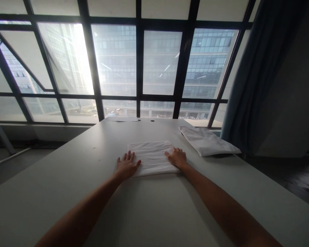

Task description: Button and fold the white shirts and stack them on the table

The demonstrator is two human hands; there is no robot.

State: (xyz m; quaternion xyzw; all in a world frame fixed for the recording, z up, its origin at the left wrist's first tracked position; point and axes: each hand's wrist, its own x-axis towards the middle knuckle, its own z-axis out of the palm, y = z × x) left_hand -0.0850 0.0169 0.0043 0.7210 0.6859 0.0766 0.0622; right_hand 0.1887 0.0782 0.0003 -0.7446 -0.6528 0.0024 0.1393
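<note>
A white cloth [151, 159], folded into a flat rectangle with slight creases, lies on the white table [146, 209] in front of me. At its left edge rests my left hand [127, 165], palm down, fingers spread, partly on the cloth and partly on the tabletop. My right hand [177, 157] lies on the cloth's right edge, thumb pointing inward and the other fingers somewhat bent but apart. Neither hand grips anything that I can see. The cloth's side edges are partly hidden beneath the hands.
Another white cloth [208, 140], loosely spread, lies at the right, reaching the table's right edge. A flat white sheet [122, 119] lies at the far end, near a small dark hole [152, 120]. Beyond are framed windows; a dark curtain [257, 79] hangs at right.
</note>
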